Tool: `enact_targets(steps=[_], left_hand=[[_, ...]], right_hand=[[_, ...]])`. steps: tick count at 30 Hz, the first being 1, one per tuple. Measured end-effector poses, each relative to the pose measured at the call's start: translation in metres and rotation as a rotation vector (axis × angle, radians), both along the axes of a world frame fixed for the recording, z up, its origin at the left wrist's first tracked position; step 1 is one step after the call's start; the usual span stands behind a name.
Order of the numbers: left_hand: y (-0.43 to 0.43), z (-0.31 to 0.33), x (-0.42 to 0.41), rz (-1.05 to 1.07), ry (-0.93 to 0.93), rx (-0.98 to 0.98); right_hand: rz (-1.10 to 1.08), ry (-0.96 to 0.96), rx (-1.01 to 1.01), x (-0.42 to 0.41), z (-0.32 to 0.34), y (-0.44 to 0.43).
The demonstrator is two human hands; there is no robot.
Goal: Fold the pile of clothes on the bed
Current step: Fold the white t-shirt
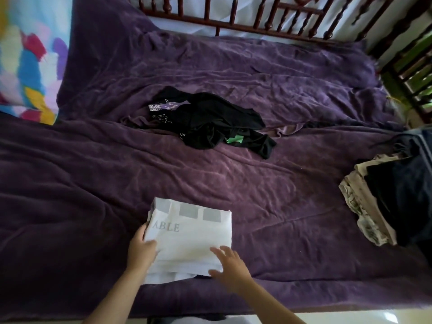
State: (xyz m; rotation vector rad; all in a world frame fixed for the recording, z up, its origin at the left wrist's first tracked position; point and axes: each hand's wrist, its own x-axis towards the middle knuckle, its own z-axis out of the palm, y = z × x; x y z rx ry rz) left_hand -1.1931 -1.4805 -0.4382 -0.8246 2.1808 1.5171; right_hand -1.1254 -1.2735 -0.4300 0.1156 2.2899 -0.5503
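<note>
A wide bed (pixel 233 178) fills the view, covered by a purple blanket (pixel 93 164) of soft, plush, velvety fabric, rumpled into long shallow creases. Along the far edge runs a dark red-brown wooden rail (pixel 233 17) of turned spindles, with pale wall behind it. At the far left lies a quilt (pixel 28 73) with blurred patches of blue, pink, red, yellow and purple.

At the right edge sits a stack (pixel 383 195) of folded clothes: dark navy and black pieces on top of a beige, leaf-printed cloth whose crinkled edge sticks out to the left.

In the middle of the bed, well apart from the stack, lies the pile (pixel 208 122) of unfolded clothes, a loose, limp heap of black fabric with white lettering, a small white line drawing and a bit of green showing.

Near the front edge lies a white shirt (pixel 191 235), folded into a neat rectangle of thin, smooth cloth, with three grey squares along its far edge and grey letters "ABLE" at the left.

The left hand (pixel 142 249) grips the shirt's left edge, thumb on top and fingers tucked under. The right hand (pixel 230 267) is open, fingers spread, lying flat on the shirt's near right corner without gripping.
</note>
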Motion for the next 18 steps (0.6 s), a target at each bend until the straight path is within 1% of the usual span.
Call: enact_targets(steps=[2, 3, 4, 5, 7, 8, 9, 11, 13, 16, 18], left_hand=[[-0.008, -0.011, 0.011, -0.127, -0.055, -0.305], [-0.011, -0.018, 0.018, -0.246, -0.018, -0.471], [-0.013, -0.026, 0.024, -0.384, 0.071, -0.581], [-0.014, -0.035, 0.032, -0.530, 0.194, -0.644], [-0.014, -0.052, 0.052, -0.895, 0.461, -0.752], [-0.014, -0.058, 0.057, -1.030, 0.499, -0.751], [-0.014, -0.061, 0.060, -1.102, 0.424, -0.707], [-0.016, -0.069, 0.059, -1.113, 0.224, -0.676], [-0.020, -0.072, 0.054, -1.159, 0.146, -0.726], [-0.021, -0.074, 0.046, -1.188, 0.179, -0.765], [-0.020, -0.076, 0.042, -1.173, 0.240, -0.762]], right_hand=[[0.120, -0.045, 0.043, 0.005, -0.009, -0.010], [0.162, -0.064, 0.064, 0.007, -0.012, -0.014], [0.191, -0.078, 0.092, 0.009, -0.016, -0.017], [0.211, -0.073, 0.120, 0.011, -0.018, -0.020], [0.209, 0.072, 0.175, 0.013, -0.029, -0.022], [0.197, 0.108, 0.216, 0.014, -0.036, -0.022], [0.202, 0.164, 0.270, 0.016, -0.044, -0.022], [0.156, 0.218, 0.282, 0.017, -0.062, -0.023], [0.156, 0.205, 0.262, 0.013, -0.067, -0.024], [0.164, 0.215, 0.254, 0.011, -0.071, -0.026], [0.186, 0.221, 0.255, 0.006, -0.073, -0.025]])
